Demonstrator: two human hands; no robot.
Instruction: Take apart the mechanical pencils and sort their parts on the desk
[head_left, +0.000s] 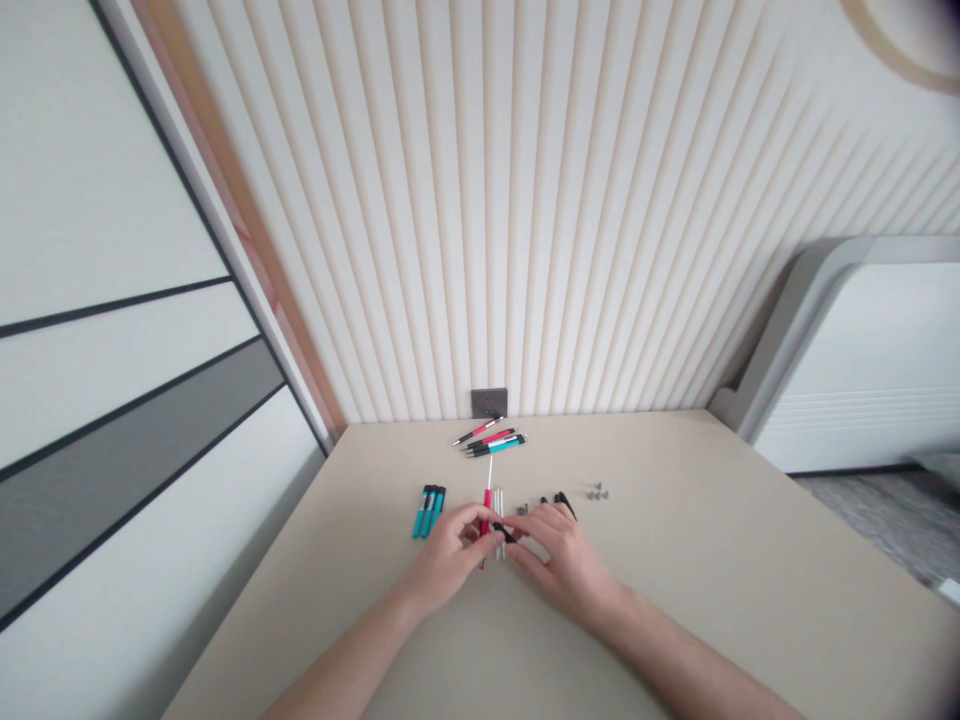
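Observation:
Between the fingertips of my two hands sits a short black pen part (pixel 504 532), tilted down to the right. My left hand (pixel 446 550) closes thumb and index finger at its left end. At its other end, the fingers of my right hand (pixel 562 548) are pinched together. A red pen barrel (pixel 487 499) runs behind my left fingers, partly hidden; whether it is gripped or lies on the table, I cannot tell. Beyond its top, a thin white refill (pixel 490 470) points toward the wall. More white refills (pixel 500 496) lie side by side beneath my fingertips.
Teal pen barrels (pixel 428 512) lie left of my hands. Several assembled pens (pixel 496 444) rest near the wall, below a dark socket (pixel 490 402). Right of centre are black pen parts (pixel 565 504), small metal pieces (pixel 522 509) and grey conical tips (pixel 598 494) on the beige table (pixel 712 580).

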